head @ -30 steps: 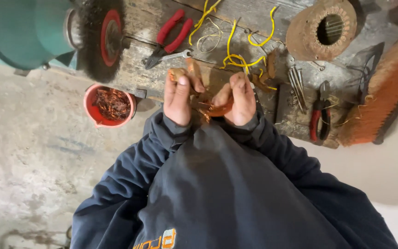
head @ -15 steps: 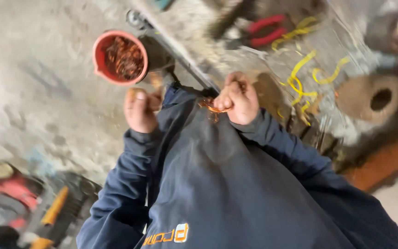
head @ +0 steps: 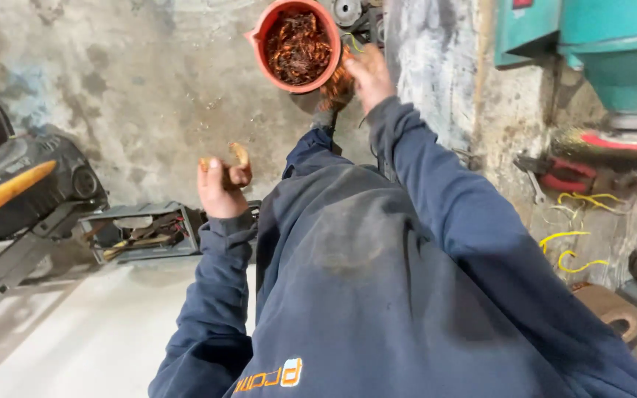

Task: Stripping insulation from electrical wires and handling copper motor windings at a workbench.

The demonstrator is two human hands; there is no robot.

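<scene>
At the top centre of the frame, the right hand (head: pixel 369 74) reaches to the rim of the red bucket (head: pixel 298 44) of copper wire (head: pixel 296 48), a tuft of wire at its fingers; its grip cannot be told. The left hand (head: pixel 223 184), centre left, is curled around a small brown piece (head: pixel 239 153). A tool tray (head: pixel 141 232) lies left of it on the floor.

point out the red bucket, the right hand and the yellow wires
red bucket (head: pixel 259 44): head view, on its left rim.
right hand (head: pixel 369 74): head view, on the back of the hand, by the bucket.
yellow wires (head: pixel 565 237): head view, on a curved strand on the bench at right.
</scene>
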